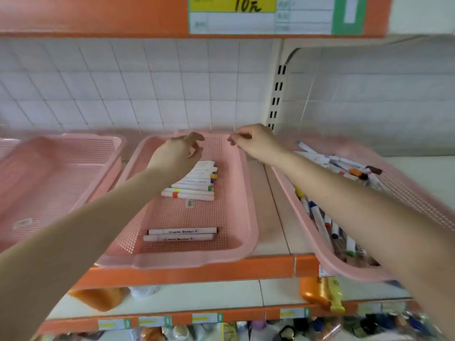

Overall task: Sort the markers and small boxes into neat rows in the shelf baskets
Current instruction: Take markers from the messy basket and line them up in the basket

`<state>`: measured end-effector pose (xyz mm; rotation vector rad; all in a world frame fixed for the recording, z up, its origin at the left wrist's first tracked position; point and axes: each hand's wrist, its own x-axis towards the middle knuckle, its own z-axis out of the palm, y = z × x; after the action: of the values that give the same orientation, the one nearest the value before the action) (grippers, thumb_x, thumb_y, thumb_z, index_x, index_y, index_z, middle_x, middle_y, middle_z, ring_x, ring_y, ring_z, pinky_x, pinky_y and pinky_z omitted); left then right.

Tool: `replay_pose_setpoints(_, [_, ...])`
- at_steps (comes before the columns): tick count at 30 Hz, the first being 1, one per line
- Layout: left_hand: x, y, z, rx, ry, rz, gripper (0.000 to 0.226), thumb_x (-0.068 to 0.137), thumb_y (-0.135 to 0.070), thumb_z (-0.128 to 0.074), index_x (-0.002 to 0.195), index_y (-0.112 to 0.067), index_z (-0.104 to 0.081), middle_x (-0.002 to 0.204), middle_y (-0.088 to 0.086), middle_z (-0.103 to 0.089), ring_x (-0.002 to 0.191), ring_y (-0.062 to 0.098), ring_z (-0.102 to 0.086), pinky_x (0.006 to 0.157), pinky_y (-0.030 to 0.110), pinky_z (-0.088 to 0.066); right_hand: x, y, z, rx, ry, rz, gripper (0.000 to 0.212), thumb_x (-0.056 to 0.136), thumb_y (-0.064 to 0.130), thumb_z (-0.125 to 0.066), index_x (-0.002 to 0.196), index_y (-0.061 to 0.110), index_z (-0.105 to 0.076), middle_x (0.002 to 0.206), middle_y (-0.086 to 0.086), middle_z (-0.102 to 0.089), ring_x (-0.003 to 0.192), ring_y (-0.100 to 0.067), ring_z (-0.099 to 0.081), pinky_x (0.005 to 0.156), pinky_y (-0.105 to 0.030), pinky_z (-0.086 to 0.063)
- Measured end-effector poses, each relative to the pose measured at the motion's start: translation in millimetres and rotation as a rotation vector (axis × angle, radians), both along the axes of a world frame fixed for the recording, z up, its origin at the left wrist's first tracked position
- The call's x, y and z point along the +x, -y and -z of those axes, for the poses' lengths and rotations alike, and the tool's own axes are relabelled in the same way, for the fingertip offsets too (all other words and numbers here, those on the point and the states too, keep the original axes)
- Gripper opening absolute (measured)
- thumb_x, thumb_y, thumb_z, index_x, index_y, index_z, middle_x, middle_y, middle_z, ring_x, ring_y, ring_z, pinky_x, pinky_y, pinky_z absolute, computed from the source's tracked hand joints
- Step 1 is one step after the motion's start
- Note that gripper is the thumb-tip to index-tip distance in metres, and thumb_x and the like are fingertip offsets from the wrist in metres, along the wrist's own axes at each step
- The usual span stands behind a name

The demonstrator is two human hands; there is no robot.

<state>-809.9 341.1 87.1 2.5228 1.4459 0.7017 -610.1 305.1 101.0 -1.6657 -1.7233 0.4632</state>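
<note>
— Well, how are the fingers held?
— Loosely curled on the left hand [177, 156], nothing gripped; pinched on the right hand [256, 141], around what cannot be told.
— And the markers [194, 185]?
— Lined just beneath the left fingers.

Shop: orange shelving [192, 270], price tag "10元" [232, 4], stocked baskets [246, 193].

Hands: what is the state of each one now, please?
Left hand: open, loosely curled, empty.
Right hand: pinching, but whether it holds anything cannot be told.
</note>
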Motion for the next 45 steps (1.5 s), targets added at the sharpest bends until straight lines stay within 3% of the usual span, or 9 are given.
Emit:
replay_pose_setpoints(2, [29,4,-2,0.009,0.104,0.077,0.027,0.094,-0.022,-0.049,0.12,-0.021,-0.057,0.103,-0.005,-0.065,0.092,0.019,-0.06,0.08,0.032,-0.049,28,13,-7,0.014,0.011,0.071,0.021,0.094,0.02,-0.054,0.099,0.011,-0.073,0.1,0.0,-0.071,0.093,-0.013,-0.065,0.089,-0.026,-0.048])
replay_pose_setpoints(7, [103,20,3,-0.027,0.142,0.341,0.026,0.093,-0.021,-0.052,0.116,-0.019,-0.061,0.104,-0.001,-0.066,0.094,0.016,-0.062,0.082,0.028,-0.049,105,62,-6,-0.091,0.155,0.191,0.024,0.095,0.024,-0.054,0.113,0.015,-0.067,0.108,0.004,-0.067,0.08,-0.002,-0.058,0.063,-0.012,-0.038])
replay_pose_setpoints(11, [155,30,5,-0.062,-0.087,0.582,0.029,0.089,-0.02,-0.062,0.117,-0.015,-0.064,0.113,-0.001,-0.065,0.097,0.01,-0.057,0.08,0.008,-0.034,141,103,3,-0.239,0.247,0.238,0.024,0.092,0.028,-0.059,0.114,0.02,-0.066,0.105,0.005,-0.07,0.078,0.003,-0.061,0.07,-0.008,-0.043])
replay_pose_setpoints(16, [193,27,4,-0.105,-0.413,0.617,0.024,0.085,-0.019,-0.066,0.109,-0.021,-0.07,0.114,-0.005,-0.066,0.107,0.014,-0.056,0.091,0.024,-0.039,159,124,21,-0.334,0.304,0.196,0.026,0.087,0.032,-0.066,0.109,0.019,-0.072,0.11,0.004,-0.07,0.097,-0.007,-0.063,0.091,-0.022,-0.048])
replay_pose_setpoints(22, [206,24,-1,-0.101,-0.6,0.598,0.026,0.088,-0.017,-0.063,0.11,-0.027,-0.07,0.116,-0.005,-0.063,0.091,0.012,-0.049,0.075,0.021,-0.034,156,112,30,-0.342,0.492,0.214,0.034,0.085,0.042,-0.064,0.113,0.024,-0.068,0.107,0.009,-0.068,0.083,-0.004,-0.054,0.076,-0.024,-0.046])
replay_pose_setpoints(30, [209,21,2,-0.163,-0.671,0.656,0.02,0.089,-0.02,-0.061,0.107,-0.026,-0.068,0.113,-0.006,-0.063,0.1,0.014,-0.053,0.076,0.024,-0.036,169,113,38,-0.242,0.287,0.306,0.03,0.087,0.029,-0.064,0.114,0.017,-0.067,0.108,0.0,-0.068,0.088,-0.006,-0.057,0.085,-0.025,-0.049])
replay_pose_setpoints(34, [209,20,5,-0.194,-0.64,0.696,0.011,0.089,-0.017,-0.061,0.1,-0.021,-0.064,0.108,-0.007,-0.064,0.098,0.015,-0.055,0.074,0.025,-0.038,176,116,39,-0.164,0.082,0.372,0.024,0.087,0.028,-0.064,0.107,0.017,-0.07,0.097,0.0,-0.071,0.084,-0.008,-0.064,0.073,-0.016,-0.049])
replay_pose_setpoints(40, [211,16,7,-0.231,-0.702,0.716,0.022,0.092,-0.022,-0.058,0.112,-0.03,-0.065,0.108,-0.012,-0.057,0.102,0.012,-0.051,0.08,0.024,-0.038,184,115,36,-0.075,0.021,0.451,0.023,0.091,0.036,-0.057,0.087,0.014,-0.064,0.088,-0.008,-0.069,0.077,-0.023,-0.064,0.07,-0.028,-0.05])
replay_pose_setpoints(45, [215,16,6,-0.265,-0.755,0.737,0.024,0.093,-0.019,-0.055,0.113,-0.026,-0.066,0.103,-0.013,-0.054,0.098,0.009,-0.048,0.079,0.021,-0.034,184,116,30,0.038,-0.132,0.516,0.018,0.094,0.032,-0.054,0.098,0.018,-0.065,0.092,-0.01,-0.07,0.079,-0.027,-0.064,0.082,-0.046,-0.054])
